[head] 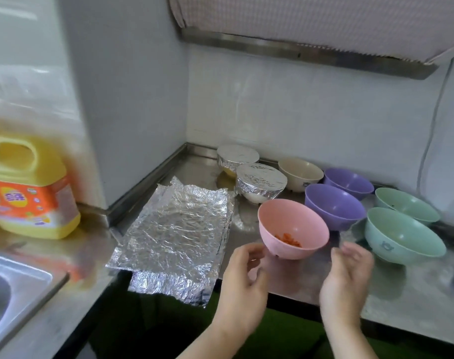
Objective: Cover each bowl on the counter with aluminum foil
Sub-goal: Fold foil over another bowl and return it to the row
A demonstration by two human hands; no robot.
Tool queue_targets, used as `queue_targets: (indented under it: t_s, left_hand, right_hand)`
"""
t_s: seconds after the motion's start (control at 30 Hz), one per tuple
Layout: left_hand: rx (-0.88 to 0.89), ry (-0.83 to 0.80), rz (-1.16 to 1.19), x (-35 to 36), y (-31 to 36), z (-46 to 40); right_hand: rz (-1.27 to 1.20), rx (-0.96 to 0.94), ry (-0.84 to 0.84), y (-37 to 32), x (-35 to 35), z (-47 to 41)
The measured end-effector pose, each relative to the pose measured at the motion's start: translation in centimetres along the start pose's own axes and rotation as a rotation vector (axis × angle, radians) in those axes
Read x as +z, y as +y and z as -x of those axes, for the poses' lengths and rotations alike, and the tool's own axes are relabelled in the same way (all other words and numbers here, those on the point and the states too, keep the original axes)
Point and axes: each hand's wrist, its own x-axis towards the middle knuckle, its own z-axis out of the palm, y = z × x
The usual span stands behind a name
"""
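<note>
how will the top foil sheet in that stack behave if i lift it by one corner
The top foil sheet is thin and heavily crinkled, so it will probably flop and bend rather than stay flat. It looks very light. Its edges overlap the sheets beneath, so a neighbour may drag along, and a hard tug could tear it.

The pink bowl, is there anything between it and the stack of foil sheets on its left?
Nothing visible. Bare counter separates the pink bowl from the foil sheets; both hands hover empty at its near side.

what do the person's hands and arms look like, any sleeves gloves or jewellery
Both the left hand and the right hand are bare: no gloves, and no rings or watch show. Both forearms are uncovered as far as the frame's bottom edge, with no sleeve in view.
</note>
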Motion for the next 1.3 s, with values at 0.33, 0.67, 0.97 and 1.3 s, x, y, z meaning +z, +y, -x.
queue_targets:
  t_s: [0.33, 0.67, 0.97, 1.3]
  left_hand:
    - [0.048, 0.206, -0.359, -9.8, 1.7, -2.1]
    - [-0.144, 0.065, -0.645, -12.8, -1.4, -3.9]
    - [-0.142, 0.096, -0.653, -12.7, -1.1, -3.5]
    - [-0.144, 0.236, -0.573, -14.7, 1.3, -4.8]
  right_hand:
    - [0.411, -0.266, -0.798, -6.1, 7.4, 7.7]
    - [0.533, 0.134, -0.814, -5.3, 12.3, 7.3]
    - [0.419, 0.384, -0.775, -5.8, 14.2, 6.4]
    - [0.009, 0.191, -0.761, -6.4, 14.1, 4.7]
